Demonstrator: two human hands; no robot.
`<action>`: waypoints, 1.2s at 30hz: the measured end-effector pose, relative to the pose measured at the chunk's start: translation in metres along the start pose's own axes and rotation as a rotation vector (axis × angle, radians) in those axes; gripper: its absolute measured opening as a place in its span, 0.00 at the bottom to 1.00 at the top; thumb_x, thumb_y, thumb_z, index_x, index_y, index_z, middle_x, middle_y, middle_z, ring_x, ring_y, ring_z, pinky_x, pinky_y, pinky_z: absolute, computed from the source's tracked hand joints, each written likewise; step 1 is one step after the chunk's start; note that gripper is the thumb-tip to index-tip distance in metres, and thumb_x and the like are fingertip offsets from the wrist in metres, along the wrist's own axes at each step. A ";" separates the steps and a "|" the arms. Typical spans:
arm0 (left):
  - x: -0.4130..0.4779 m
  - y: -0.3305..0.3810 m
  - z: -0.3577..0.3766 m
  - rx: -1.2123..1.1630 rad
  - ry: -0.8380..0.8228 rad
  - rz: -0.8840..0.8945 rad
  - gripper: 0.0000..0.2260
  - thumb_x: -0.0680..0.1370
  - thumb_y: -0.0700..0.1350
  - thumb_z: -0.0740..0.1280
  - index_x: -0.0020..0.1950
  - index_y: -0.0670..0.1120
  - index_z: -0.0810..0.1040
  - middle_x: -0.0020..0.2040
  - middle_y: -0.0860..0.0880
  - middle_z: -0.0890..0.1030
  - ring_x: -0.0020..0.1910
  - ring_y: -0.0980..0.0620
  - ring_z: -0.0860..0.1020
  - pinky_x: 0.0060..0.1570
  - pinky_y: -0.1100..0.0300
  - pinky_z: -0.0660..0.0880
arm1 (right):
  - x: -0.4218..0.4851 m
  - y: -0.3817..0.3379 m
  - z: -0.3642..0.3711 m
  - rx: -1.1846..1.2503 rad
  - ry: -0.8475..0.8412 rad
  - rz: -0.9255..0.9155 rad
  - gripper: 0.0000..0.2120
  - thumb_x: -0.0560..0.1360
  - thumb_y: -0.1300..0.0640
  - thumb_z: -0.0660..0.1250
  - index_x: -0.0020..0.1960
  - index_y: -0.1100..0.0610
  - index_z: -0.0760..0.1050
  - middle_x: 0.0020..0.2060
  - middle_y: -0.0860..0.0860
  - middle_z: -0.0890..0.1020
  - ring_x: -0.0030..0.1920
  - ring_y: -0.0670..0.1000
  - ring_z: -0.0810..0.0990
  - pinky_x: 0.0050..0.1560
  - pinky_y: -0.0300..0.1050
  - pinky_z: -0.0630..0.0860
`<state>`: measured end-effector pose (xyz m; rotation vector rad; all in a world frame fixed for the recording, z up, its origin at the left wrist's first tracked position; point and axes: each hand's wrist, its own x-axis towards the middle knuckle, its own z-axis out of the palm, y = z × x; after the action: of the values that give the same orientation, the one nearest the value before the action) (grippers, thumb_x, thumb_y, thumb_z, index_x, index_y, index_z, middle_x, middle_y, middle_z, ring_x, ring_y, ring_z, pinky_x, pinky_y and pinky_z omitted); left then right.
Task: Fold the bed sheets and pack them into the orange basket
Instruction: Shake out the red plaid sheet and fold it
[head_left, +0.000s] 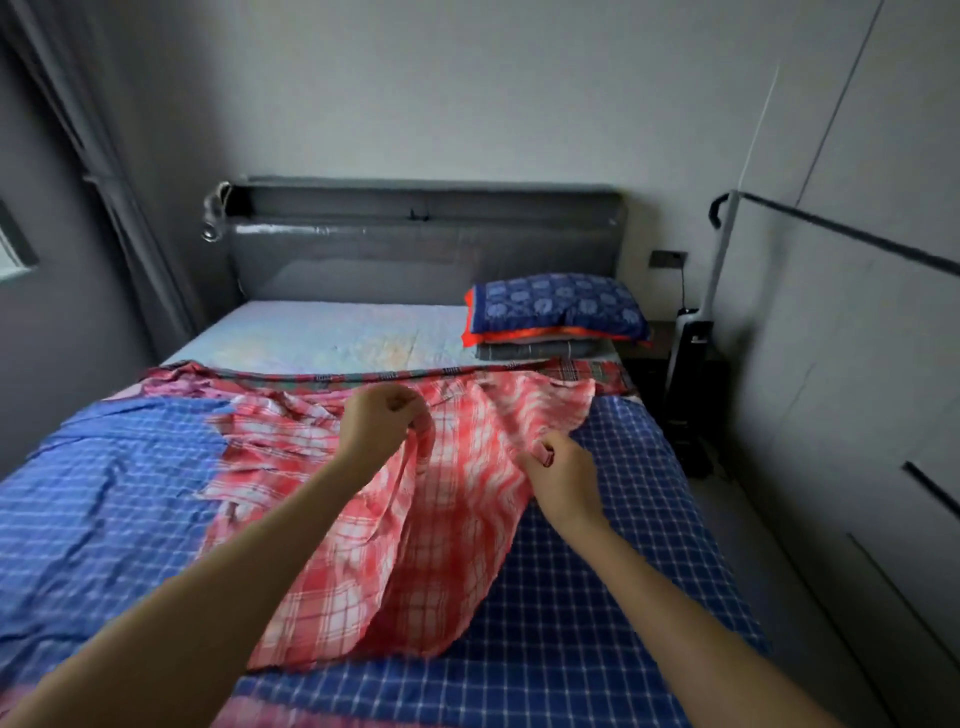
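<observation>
The left hand (382, 423) has its fingers curled round a bunched edge of the red sheet (447, 530), lifted a little off the bed. The right hand (561, 475), lower and nearer, pinches the same sheet between thumb and fingers at another spot on its edge. Between the two grips the cloth sags in a loose fold and falls towards the near side, where its hem rests on the blue sheet (597, 582) spread beneath.

Most of the red sheet lies left of and beyond the hands, crumpled, with a long band of it running left to right across the bed at the far edge of the blue sheet. So the slack to be drawn out lies mainly on the left hand's side, and I judge that hand must travel furthest to pull an edge straight.

Further off are the bare mattress (332, 332) and a pillow (561, 306) at far right. The orange basket is not in view.
</observation>
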<state>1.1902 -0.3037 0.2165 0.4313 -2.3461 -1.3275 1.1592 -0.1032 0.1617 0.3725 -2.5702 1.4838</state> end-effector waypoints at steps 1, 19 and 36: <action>0.000 0.007 -0.026 0.005 -0.007 0.030 0.10 0.75 0.38 0.69 0.34 0.47 0.81 0.26 0.58 0.80 0.31 0.52 0.80 0.35 0.59 0.77 | -0.003 -0.030 0.007 0.027 0.003 -0.017 0.21 0.75 0.57 0.69 0.31 0.54 0.60 0.26 0.47 0.65 0.26 0.43 0.60 0.27 0.33 0.65; -0.017 0.071 -0.254 0.149 -0.060 0.275 0.05 0.74 0.40 0.69 0.39 0.42 0.83 0.28 0.51 0.81 0.25 0.61 0.76 0.27 0.66 0.71 | -0.031 -0.317 0.078 0.243 -0.210 -0.072 0.09 0.66 0.62 0.75 0.30 0.62 0.78 0.35 0.65 0.83 0.38 0.63 0.83 0.42 0.63 0.80; -0.009 0.077 -0.220 0.475 0.108 0.356 0.08 0.75 0.45 0.67 0.44 0.43 0.85 0.41 0.43 0.84 0.42 0.45 0.80 0.38 0.57 0.71 | 0.006 -0.312 0.065 0.235 -0.454 0.029 0.13 0.70 0.75 0.59 0.52 0.76 0.76 0.43 0.70 0.81 0.34 0.59 0.81 0.43 0.55 0.81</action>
<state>1.3008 -0.4237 0.3829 0.1954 -2.4872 -0.5707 1.2424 -0.3104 0.3896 0.7880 -2.7341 1.9070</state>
